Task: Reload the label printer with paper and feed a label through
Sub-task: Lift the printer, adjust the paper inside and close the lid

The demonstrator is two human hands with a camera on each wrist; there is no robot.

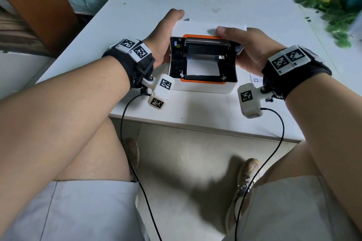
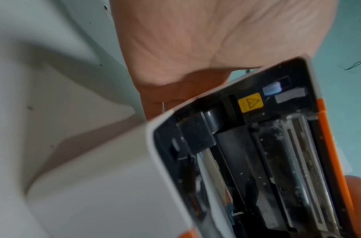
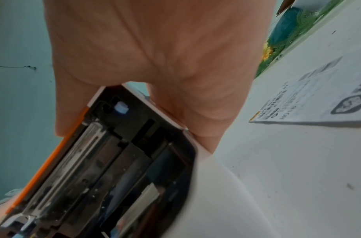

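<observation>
We see the printer (image 1: 203,86) near the front edge of the bench (image 1: 195,111), its lid (image 1: 209,26) tilted up over the black inside, where white paper (image 1: 201,67) lies. Our left hand (image 1: 166,31) cups the lid's left side; its fingers are hidden behind the lid, so we cannot tell how they lie. Our right hand (image 1: 248,49) grips the right side, thumb on top, fingers hidden underneath. Both wrist views are blurred. A printed sheet (image 3: 309,99) lies beside the printer, partly cut off.
</observation>
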